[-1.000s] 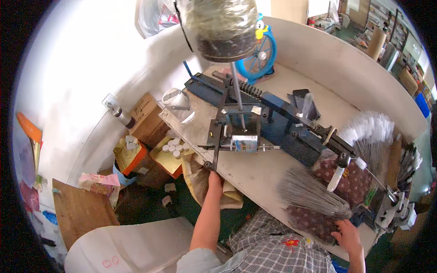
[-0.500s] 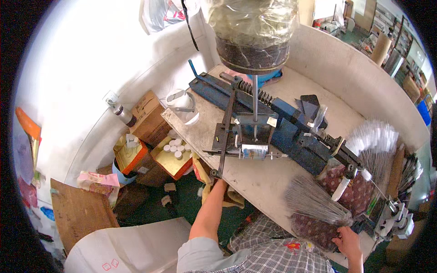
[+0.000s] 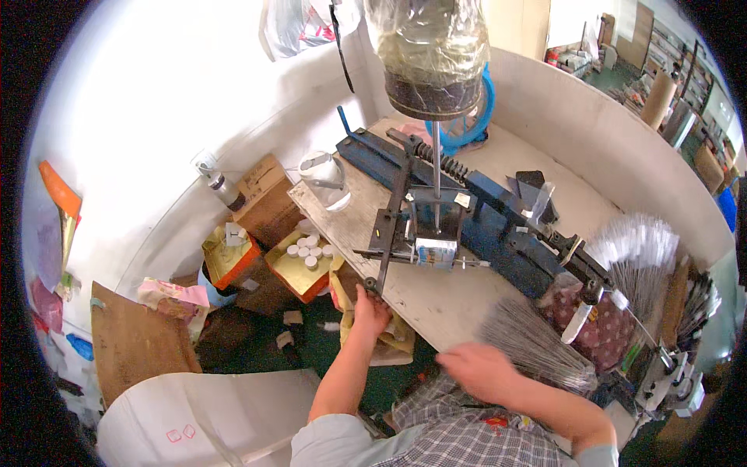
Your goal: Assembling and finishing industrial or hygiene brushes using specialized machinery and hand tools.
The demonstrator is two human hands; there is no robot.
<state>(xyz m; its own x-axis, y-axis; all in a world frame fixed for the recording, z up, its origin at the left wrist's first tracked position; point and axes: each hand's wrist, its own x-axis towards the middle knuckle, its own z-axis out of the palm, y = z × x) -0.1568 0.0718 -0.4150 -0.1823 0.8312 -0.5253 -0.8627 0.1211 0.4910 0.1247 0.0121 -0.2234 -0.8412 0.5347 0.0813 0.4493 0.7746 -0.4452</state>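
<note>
While left hand (image 3: pixel 373 315) is near lever (image 3: pixel 394 212), board (image 3: pixel 210 409) bears 2 red symbols (image 3: pixel 189 431).

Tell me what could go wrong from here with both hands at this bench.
1. The right hand, blurred in this view, is close to the bundle of thin wires; brushing it might scatter them or prick a finger.
2. The left hand is right by the lower end of the black lever; if that swings, fingers could be pinched against the bench edge.
</note>
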